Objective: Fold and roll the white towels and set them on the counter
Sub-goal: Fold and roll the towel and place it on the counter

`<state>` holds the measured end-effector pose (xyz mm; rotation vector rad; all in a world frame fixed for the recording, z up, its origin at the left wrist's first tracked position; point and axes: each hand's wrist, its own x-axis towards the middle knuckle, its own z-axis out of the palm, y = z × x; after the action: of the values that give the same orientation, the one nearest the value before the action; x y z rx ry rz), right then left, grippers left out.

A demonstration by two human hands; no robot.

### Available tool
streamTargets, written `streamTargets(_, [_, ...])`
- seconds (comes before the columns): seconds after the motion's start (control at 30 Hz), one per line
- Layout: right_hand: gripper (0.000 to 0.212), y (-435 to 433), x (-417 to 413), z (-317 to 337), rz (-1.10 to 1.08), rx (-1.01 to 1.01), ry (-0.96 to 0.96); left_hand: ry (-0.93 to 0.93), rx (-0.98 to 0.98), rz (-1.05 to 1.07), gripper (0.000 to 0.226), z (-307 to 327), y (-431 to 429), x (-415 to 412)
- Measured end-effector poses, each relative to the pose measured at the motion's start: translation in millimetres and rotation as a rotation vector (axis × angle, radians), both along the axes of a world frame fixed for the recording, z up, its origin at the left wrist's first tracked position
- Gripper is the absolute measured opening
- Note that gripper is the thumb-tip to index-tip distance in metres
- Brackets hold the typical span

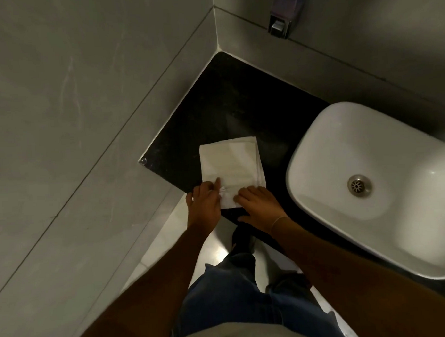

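**Towel folded flat, roll starting at near edge**

The white towel (230,165) lies on the black counter (229,102), already folded into a narrow strip w/ several layers showing along its right edge. It runs from the counter's near edge toward the far corner, left of the basin (373,188) and well apart from it. Near end sits right at the counter lip, slightly bunched under the hands.

Left hand (205,201) rests on the near-left corner, index finger stretched forward and pressing the cloth flat, other fingers curled loosely; not gripping so much as pinning. Right hand (258,205) lies palm-down over the near-right corner, fingers bent onto the hem, prob. tucking it. Neither hand is spread wide; both sit close together on the same end.

Step in hand, by my read: folding is done, rolling is at its very start; no roll has formed yet, only a small lift at the near hem.

Next move calls for both hands to turn that hem over evenly and push it away toward the far end, keeping pressure equal left and right so the roll stays straight and layers don't fan out. Plenty of bare counter beyond for it.

Further out: grey tiled walls (75,97), a wall dispenser (282,22) at far right.
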<state>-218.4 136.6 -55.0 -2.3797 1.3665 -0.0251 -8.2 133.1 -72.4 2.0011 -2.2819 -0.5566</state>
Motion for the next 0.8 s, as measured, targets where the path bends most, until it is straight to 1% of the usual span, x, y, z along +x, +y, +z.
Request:
streamTargets(0.03, [0.049, 0, -2, -4, -0.002, 0.014, 0.005, -0.011, -0.038, -0.003, 0.057, 3, -1, -1])
streamTargets(0.07, [0.045, -1, -4, -5, -0.019, 0.008, -0.005, -0.031, -0.086, -0.049, 0.054, 5, -1, -2])
streamTargets(0.13, [0.034, -7, -3, -5, -0.061, 0.005, -0.045, -0.046, -0.167, -0.240, 0.045, 8, 4, -4])
streamTargets(0.17, [0.030, -12, -2, -1, -0.077, 0.019, -0.071, -0.047, -0.175, -0.327, 0.046, 9, 7, -3])
streamTargets(0.23, [0.028, -24, 0, 5, -0.106, 0.079, -0.106, -0.066, -0.142, -0.394, 0.049, 6, 7, 2])
streamTargets(0.27, [0.026, -28, 0, 8, -0.131, 0.136, -0.106, -0.067, -0.142, -0.399, 0.048, -1, 4, 5])
streamTargets(0.3, [0.024, -33, 0, 9, -0.177, 0.215, -0.123, -0.028, -0.137, -0.384, 0.043, -5, 0, 7])
streamTargets(0.37, [0.021, -42, -1, 13, -0.356, 0.433, -0.237, 0.147, -0.053, -0.305, 0.036, -7, -12, 9])
streamTargets(0.4, [0.020, -48, -3, 16, -0.430, 0.515, -0.303, 0.225, 0.012, -0.241, 0.035, -2, -19, 8])
streamTargets(0.43, [0.021, -53, -4, 17, -0.476, 0.558, -0.351, 0.262, 0.073, -0.176, 0.036, 8, -26, 6])
streamTargets(0.47, [0.023, -56, -5, 19, -0.485, 0.548, -0.356, 0.270, 0.119, -0.127, 0.038, 16, -33, 6])
streamTargets(0.5, [0.024, -58, -4, 20, -0.466, 0.458, -0.323, 0.269, 0.172, -0.091, 0.038, 24, -42, 6])
streamTargets(0.57, [0.022, -55, 0, 19, -0.396, 0.126, -0.205, 0.284, 0.316, -0.055, 0.033, 32, -65, 9])
streamTargets(0.6, [0.022, -52, 3, 19, -0.353, -0.007, -0.152, 0.288, 0.388, -0.042, 0.030, 34, -78, 10])
streamTargets(0.63, [0.025, -49, 4, 18, -0.303, -0.075, -0.108, 0.279, 0.442, -0.032, 0.030, 36, -91, 10])
streamTargets(0.67, [0.034, -48, 5, 17, -0.262, -0.075, -0.065, 0.270, 0.476, -0.030, 0.030, 36, -103, 11])
streamTargets(0.73, [0.060, -49, 3, 10, -0.218, 0.013, 0.021, 0.289, 0.489, -0.019, 0.029, 36, -116, 8])
streamTargets(0.77, [0.064, -51, 1, 8, -0.214, 0.038, 0.061, 0.285, 0.462, -0.010, 0.027, 37, -116, 3])
streamTargets(0.8, [0.061, -55, 2, 7, -0.220, 0.040, 0.080, 0.265, 0.408, -0.014, 0.027, 37, -114, 0])
